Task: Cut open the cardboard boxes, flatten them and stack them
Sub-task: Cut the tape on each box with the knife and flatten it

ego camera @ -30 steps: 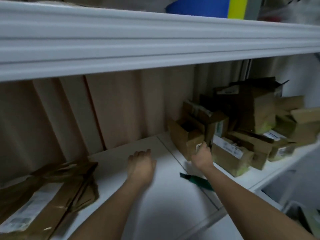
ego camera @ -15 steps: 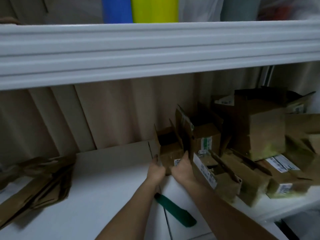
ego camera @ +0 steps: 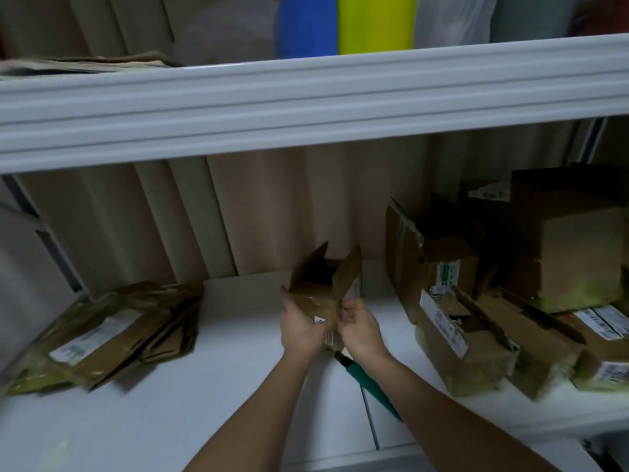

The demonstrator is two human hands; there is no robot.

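At the centre of the frame, my left hand and right hand grip a small box from both sides, flaps up, its inside dark. Under my right wrist lies a green cutter. At left sits a flattened stack; at right, uncut boxes, contents unclear.

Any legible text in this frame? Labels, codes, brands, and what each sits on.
None can be read.
Small box held by left hand and right hand: white label, blurred.
Flattened boxes on the left: white label, blurred.
Boxes on the right: white and green labels, too blurred to read.
Green knife: no marking visible.
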